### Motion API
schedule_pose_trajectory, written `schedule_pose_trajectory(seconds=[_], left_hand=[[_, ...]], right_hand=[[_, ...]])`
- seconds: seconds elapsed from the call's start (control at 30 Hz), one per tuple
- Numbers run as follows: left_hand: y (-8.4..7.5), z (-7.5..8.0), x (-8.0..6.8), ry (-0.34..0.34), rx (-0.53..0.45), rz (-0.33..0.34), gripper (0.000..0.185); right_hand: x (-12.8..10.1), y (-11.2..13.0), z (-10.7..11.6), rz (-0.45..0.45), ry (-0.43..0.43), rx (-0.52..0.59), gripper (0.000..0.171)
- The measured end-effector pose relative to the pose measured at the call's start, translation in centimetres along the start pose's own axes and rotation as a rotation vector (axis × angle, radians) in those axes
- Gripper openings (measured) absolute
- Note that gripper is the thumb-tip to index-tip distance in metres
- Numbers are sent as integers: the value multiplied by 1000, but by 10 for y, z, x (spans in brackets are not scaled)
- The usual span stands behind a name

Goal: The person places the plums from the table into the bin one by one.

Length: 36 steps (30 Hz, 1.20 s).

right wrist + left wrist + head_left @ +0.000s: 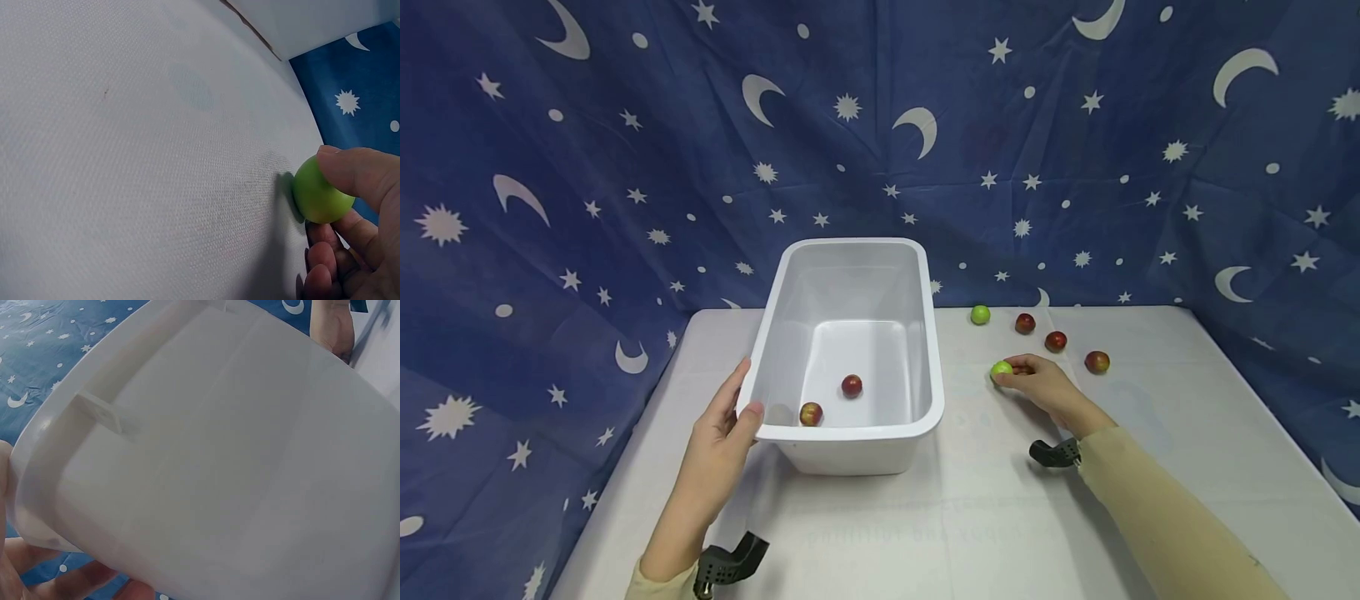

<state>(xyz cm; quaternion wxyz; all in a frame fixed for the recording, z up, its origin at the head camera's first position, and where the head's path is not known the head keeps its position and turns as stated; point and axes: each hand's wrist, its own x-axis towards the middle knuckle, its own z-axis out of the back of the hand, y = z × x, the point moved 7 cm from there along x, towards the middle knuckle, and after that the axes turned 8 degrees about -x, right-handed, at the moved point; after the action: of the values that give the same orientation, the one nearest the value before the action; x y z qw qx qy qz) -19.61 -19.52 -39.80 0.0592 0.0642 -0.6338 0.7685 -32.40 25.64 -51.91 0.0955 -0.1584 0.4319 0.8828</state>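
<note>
Right now the green fruit (1000, 369) is pinched by the right hand (1043, 385) on the table (1150, 467); the white tub (850, 429) lies at nine o'clock, its rim gripped by the left hand (724, 433).

White, green, red against starry navy

Plain white tub (925, 333) on a pale grey-white cloth-covered table (1150, 467); 2 red fruits (852, 385) inside. Bright green fruit (1000, 368) at 3 o'clock of the tub, another green fruit (980, 314) at 1 o'clock, 3 dark red fruits (1056, 341) beyond. Navy backdrop (625, 167) printed with white stars, moons, dots. Beige sleeve (1165, 517).
</note>
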Motion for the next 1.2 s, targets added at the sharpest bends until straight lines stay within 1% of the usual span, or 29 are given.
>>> schedule_pose_trajectory(seconds=[0.3, 0.43, 0.67, 0.9, 1.0, 1.1, 1.2], left_hand=[[0, 1, 0, -4, -4, -9, 53], [0, 1, 0, -4, -10, -8, 54], [1, 1, 0, -9, -12, -13, 54], [-2, 0, 0, -3, -38, -21, 55], [-3, -1, 0, -3, -41, -23, 55], [-3, 0, 0, -2, -38, -20, 55], [-2, 1, -1, -5, -29, -13, 55]], right_hand=[[1, -1, -2, 0, -2, -8, 61], [1, -1, -2, 9, -4, -27, 60], [-2, 1, 3, 22, -12, -28, 63], [-6, 7, 12, 6, 9, -36, 64], [-6, 12, 16, 10, 11, -17, 63], [-8, 20, 19, 41, 11, 0, 65], [-13, 33, 22, 67, 15, -3, 72]])
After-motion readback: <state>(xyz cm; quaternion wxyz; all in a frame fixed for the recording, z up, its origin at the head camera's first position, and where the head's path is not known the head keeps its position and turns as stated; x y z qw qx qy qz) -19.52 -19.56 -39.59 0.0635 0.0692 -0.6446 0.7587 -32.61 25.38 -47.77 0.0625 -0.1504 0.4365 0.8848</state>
